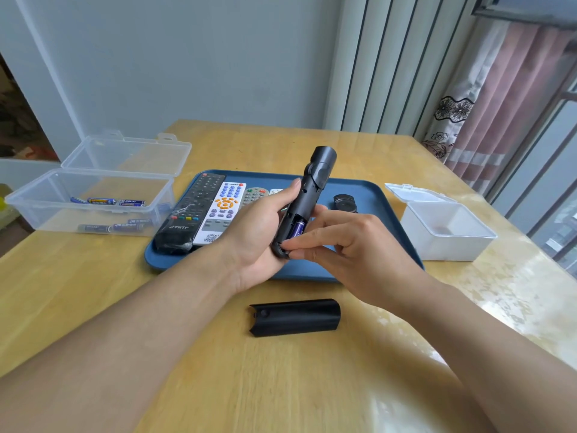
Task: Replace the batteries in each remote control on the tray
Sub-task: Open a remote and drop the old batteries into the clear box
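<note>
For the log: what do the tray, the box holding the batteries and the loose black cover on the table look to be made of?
Tray: likely plastic, matte blue, with a smooth moulded rim and rounded corners. Box holding the batteries: clear, glossy plastic; the batteries and table show through its walls. Cover: probably hard plastic, matte black with a soft sheen along its curve.

Black remote (307, 195) in the left hand (256, 232) shows a purple battery (298, 228). Beyond the hand, blue tray (368, 195), black remote and white remote (220, 214) with orange and blue buttons. Worktop (218, 354) is yellow wood-grain.
</note>
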`<move>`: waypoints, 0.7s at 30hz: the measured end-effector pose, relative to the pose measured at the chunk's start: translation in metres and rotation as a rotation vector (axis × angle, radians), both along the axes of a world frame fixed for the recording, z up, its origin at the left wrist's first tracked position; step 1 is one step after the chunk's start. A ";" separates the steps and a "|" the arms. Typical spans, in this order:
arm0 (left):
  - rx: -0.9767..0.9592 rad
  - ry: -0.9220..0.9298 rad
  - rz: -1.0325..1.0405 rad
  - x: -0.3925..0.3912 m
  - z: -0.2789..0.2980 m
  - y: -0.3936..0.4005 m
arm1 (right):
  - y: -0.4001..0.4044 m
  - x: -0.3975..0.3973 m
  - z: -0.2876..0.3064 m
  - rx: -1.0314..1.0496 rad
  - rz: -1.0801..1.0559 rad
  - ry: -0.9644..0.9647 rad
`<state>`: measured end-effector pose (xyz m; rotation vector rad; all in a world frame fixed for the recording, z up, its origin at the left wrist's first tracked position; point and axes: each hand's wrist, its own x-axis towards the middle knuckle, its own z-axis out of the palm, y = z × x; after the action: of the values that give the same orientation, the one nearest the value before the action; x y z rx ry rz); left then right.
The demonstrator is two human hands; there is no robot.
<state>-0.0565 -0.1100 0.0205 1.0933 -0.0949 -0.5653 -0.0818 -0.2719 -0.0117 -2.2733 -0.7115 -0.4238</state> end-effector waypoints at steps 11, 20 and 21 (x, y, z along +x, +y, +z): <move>0.040 -0.014 0.008 0.004 -0.009 -0.002 | -0.001 -0.011 0.014 -0.256 -0.101 -0.258; -0.037 0.056 0.080 0.009 -0.008 -0.002 | 0.009 -0.014 0.011 -0.316 -0.168 -0.468; -0.051 0.065 0.081 0.009 -0.007 -0.001 | 0.010 -0.014 0.011 -0.298 -0.153 -0.463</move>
<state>-0.0473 -0.1109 0.0135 1.0233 -0.0079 -0.5226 -0.0962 -0.2623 -0.0010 -2.5464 -0.8768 -0.9972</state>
